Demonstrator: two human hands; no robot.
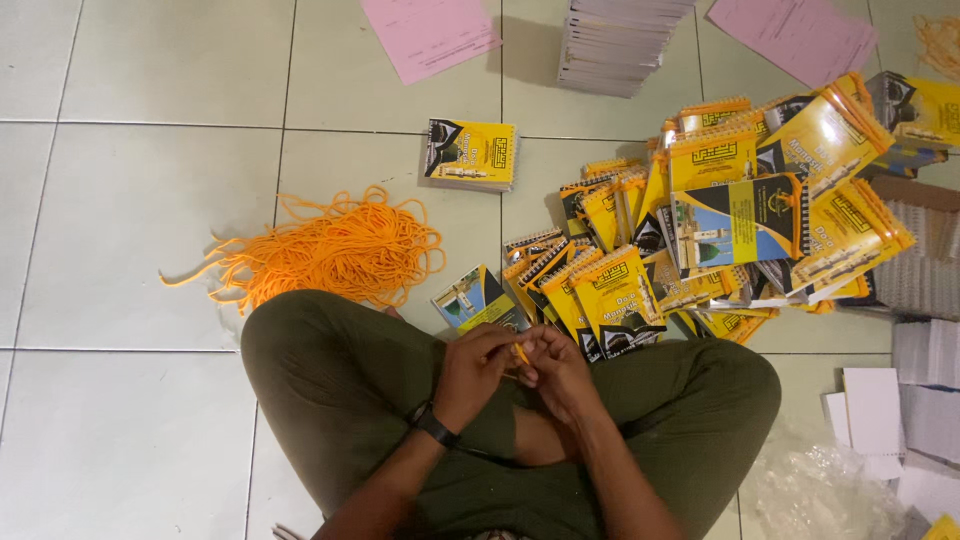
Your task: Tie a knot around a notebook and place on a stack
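Observation:
My left hand [474, 368] and my right hand [558, 368] meet above my crossed legs in olive trousers. Both pinch a short piece of orange cord [520, 353] between the fingertips. A black band sits on my left wrist. Just beyond my hands lies a small yellow spiral-bound booklet [478, 300], at the edge of a big heap of similar yellow booklets [740, 220]. A tangle of orange cords [335, 250] lies on the floor beyond my left knee.
One yellow booklet [470, 154] lies alone on the white tiles. A stack of white booklets [615, 45] and pink sheets [430, 35] sit further off. White paper stacks [925, 290] and crumpled clear plastic [815, 490] are at the right.

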